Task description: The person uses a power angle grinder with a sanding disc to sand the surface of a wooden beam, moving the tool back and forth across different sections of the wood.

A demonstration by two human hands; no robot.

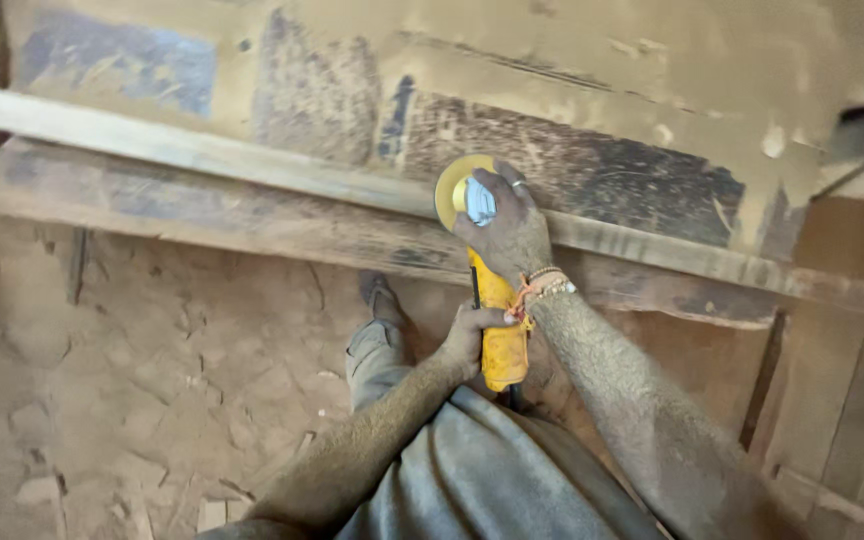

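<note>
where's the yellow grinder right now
In the head view, the yellow grinder is centre frame, gripped by the right hand near its disc and the left hand on its body, against the wooden board.

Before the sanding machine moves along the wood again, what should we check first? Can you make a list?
1. Both hands on the tool: ok. The right hand grips the head of the yellow grinder, the left hand holds its body.
2. Disc on the wood: ok. The round disc lies against the long wooden plank.
3. Foot away from the disc: ok. The foot stands on the dusty floor, below the plank.
4. Gloves: not ok. Both hands are bare and coated in dust.
5. Cord clear: cannot tell. It is hidden behind the trousers.
6. Disc spinning: cannot tell.
</note>
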